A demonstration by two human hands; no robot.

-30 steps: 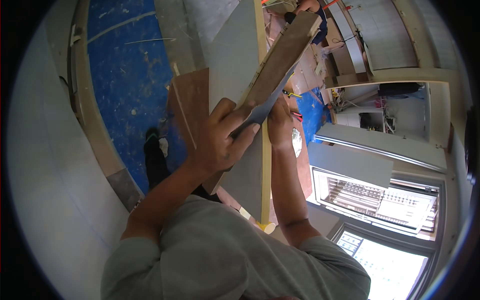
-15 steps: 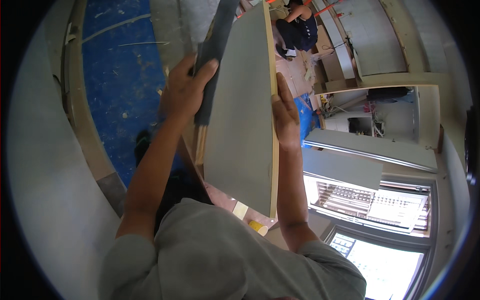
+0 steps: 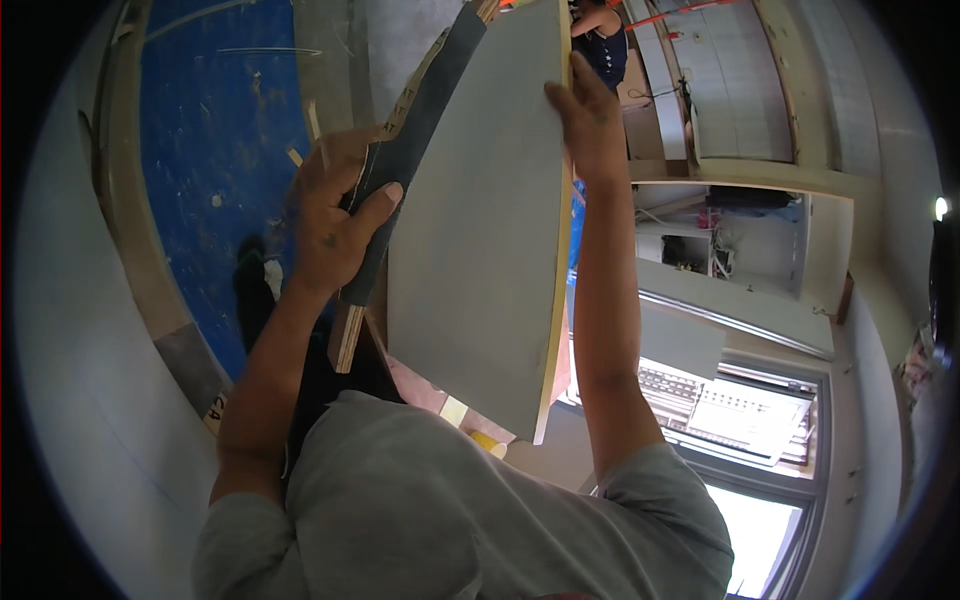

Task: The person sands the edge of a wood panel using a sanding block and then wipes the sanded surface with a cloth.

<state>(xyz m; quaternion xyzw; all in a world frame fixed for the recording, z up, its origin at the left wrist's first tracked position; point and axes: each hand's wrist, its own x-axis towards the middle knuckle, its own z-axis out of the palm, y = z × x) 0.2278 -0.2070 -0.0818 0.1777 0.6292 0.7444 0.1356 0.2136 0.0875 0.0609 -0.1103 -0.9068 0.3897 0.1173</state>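
A large grey-faced panel (image 3: 480,250) with a pale wood edge stands upright in front of me. My right hand (image 3: 588,115) grips its right edge near the top. My left hand (image 3: 335,215) is closed around a dark narrow board (image 3: 415,140) with a plywood edge, which lies against the panel's left side. My grey-shirted torso (image 3: 450,510) fills the bottom of the view.
A blue floor covering (image 3: 215,130) with white specks lies at the left, bordered by wooden framing (image 3: 120,200). Another person (image 3: 605,45) stands at the top. A window (image 3: 720,410) and white wall panels are at the right.
The dark board has swung from slanting across the panel to lying along its left edge. My left hand moved left and my right hand rose up the panel's right edge.
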